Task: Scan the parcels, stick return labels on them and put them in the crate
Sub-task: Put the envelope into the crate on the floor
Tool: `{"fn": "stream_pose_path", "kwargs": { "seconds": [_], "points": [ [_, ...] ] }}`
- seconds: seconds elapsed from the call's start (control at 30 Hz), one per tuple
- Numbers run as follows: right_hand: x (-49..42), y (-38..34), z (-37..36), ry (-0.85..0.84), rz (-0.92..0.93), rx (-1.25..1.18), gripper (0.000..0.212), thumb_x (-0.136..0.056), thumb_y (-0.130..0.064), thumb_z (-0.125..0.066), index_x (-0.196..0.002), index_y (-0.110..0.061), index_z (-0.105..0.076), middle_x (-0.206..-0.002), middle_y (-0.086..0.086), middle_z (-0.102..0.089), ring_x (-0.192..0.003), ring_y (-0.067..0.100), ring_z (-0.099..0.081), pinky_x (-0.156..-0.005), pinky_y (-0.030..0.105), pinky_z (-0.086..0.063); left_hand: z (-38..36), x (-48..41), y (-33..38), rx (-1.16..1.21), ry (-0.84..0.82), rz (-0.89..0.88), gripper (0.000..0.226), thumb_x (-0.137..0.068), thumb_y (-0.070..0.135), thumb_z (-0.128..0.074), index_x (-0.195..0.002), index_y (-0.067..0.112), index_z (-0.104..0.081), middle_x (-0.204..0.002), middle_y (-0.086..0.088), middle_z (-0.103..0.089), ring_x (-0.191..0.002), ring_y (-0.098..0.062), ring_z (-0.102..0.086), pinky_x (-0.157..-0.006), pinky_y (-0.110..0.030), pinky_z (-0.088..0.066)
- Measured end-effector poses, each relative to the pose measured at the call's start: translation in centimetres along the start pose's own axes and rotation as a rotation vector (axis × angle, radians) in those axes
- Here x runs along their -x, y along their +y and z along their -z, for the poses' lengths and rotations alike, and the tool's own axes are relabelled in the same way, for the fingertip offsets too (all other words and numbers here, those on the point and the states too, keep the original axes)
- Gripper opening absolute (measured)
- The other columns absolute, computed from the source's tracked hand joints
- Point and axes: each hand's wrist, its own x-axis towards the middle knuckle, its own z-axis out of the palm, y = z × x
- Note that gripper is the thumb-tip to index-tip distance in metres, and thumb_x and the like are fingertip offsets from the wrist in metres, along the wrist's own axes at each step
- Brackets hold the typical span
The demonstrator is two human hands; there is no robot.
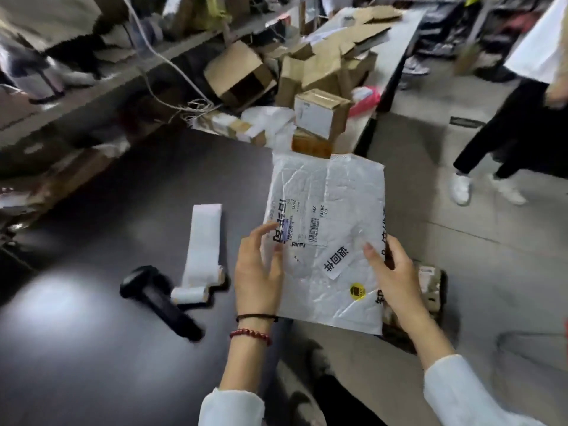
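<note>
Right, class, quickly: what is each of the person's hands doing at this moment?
Left hand: holding the white parcel by its left edge.
Right hand: holding the same parcel by its right edge, thumb on top.

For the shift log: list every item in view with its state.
parcel, held by left hand and right hand.
return label, stuck on parcel.
label roll, partly unrolled on table.
scanner, lying on table, untouched.
small box, closed, tilted.
</note>
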Motion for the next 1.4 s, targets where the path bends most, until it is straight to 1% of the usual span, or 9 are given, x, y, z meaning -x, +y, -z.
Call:
{"fn": "stream_pose_path", "kwargs": {
  "seconds": [0.23,0.37,0.5,0.63,0.73,0.93,1.1,1.2,1.4],
  "points": [
    [-1.5,3.2,9.2,0.19,-0.106,0.074,0.027,-0.091,-0.036,-0.062,-0.116,-0.03,-0.053,-0.105,-0.017,-0.062,-0.089,-0.011,-0.055,-0.071,0.006,-0.04,-10.4,0.7,2.5,0.045,-0.283,-0.016,0.033,-0.09,0.009,-0.06,-0.121,0.02,-0.058,-0.114,0.007,-0.055,-0.105,-0.004,-0.048,-0.086,0.001,-0.027],
    [-5.5,6.1,12.1,0.181,-0.173,0.176,0.049,-0.089,-0.045,-0.062,-0.131,-0.021,-0.052,-0.121,-0.002,-0.065,-0.107,0.016,-0.061,-0.077,0.017,-0.046,-15.5,-0.7,2.7,-0.014,-0.335,-0.006,0.035,-0.09,0.016,-0.061,-0.124,0.015,-0.055,-0.118,0.003,-0.055,-0.107,-0.004,-0.045,-0.087,-0.008,-0.028],
    [-10.7,9.1,16.3,0.089,-0.267,0.2,0.062,-0.087,-0.043,-0.066,-0.141,-0.026,-0.041,-0.135,-0.005,-0.056,-0.12,0.017,-0.055,-0.1,0.041,-0.047,-22.5,-2.1,2.5,-0.113,-0.448,0.048,0.048,-0.087,0.029,-0.065,-0.13,0.015,-0.049,-0.129,-0.001,-0.051,-0.113,-0.005,-0.044,-0.087,-0.007,-0.026],
    [-15.1,13.0,20.9,0.09,-0.317,0.282,0.057,-0.088,-0.031,-0.069,-0.137,-0.02,-0.043,-0.13,-0.004,-0.059,-0.114,0.017,-0.057,-0.098,0.04,-0.047,-30.3,-2.7,1.4,-0.206,-0.683,0.061,0.074,-0.076,0.049,-0.07,-0.136,0.017,-0.042,-0.135,-0.001,-0.046,-0.123,-0.015,-0.045,-0.095,-0.023,-0.035],
    [-17.8,16.6,23.5,0.11,-0.399,0.33,0.05,-0.086,-0.017,-0.072,-0.13,-0.014,-0.048,-0.116,-0.001,-0.06,-0.101,0.015,-0.056,-0.086,0.029,-0.045,-35.9,-2.4,-0.3,-0.29,-0.843,0.125,0.078,-0.072,0.034,-0.079,-0.137,0.018,-0.039,-0.136,-0.004,-0.045,-0.124,-0.02,-0.045,-0.102,-0.033,-0.039],
    [-22.4,28.6,24.7,0.171,-0.531,0.39,0.044,-0.081,-0.016,-0.076,-0.107,-0.026,-0.042,-0.109,0.001,-0.06,-0.103,0.026,-0.061,-0.083,0.042,-0.052,-46.5,-1.3,-7.4,-0.391,-1.07,0.108,0.094,-0.067,0.015,-0.084,-0.143,0.015,-0.028,-0.144,-0.008,-0.036,-0.132,-0.024,-0.037,-0.109,-0.032,-0.03],
    [-25.5,38.9,24.2,0.237,-0.584,0.45,0.068,-0.085,-0.007,-0.071,-0.141,-0.017,-0.032,-0.123,0.006,-0.059,-0.103,0.023,-0.058,-0.077,0.028,-0.039,-54.6,1.3,-16.4,-0.492,-1.162,-0.029,0.097,-0.071,0.019,-0.081,-0.147,0.017,-0.022,-0.149,-0.004,-0.03,-0.135,-0.021,-0.034,-0.109,-0.031,-0.029],
    [-27.0,45.4,23.7,0.204,-0.569,0.486,0.066,-0.087,-0.005,-0.067,-0.141,-0.023,-0.034,-0.128,0.011,-0.055,-0.109,0.026,-0.056,-0.084,0.032,-0.042,-58.7,2.7,-21.6,-0.576,-1.185,-0.074,0.096,-0.072,0.028,-0.08,-0.148,0.023,-0.02,-0.151,0.0,-0.03,-0.133,-0.02,-0.035,-0.107,-0.034,-0.033],
    [-28.2,55.7,22.0,0.148,-0.613,0.587,0.063,-0.089,-0.003,-0.064,-0.143,-0.025,-0.038,-0.133,0.013,-0.052,-0.111,0.032,-0.053,-0.094,0.043,-0.047,-64.0,5.7,-29.6,-0.447,-1.257,0.067,0.095,-0.069,0.015,-0.083,-0.146,0.019,-0.027,-0.15,-0.001,-0.033,-0.136,-0.02,-0.032,-0.11,-0.028,-0.027]
  ]
}}
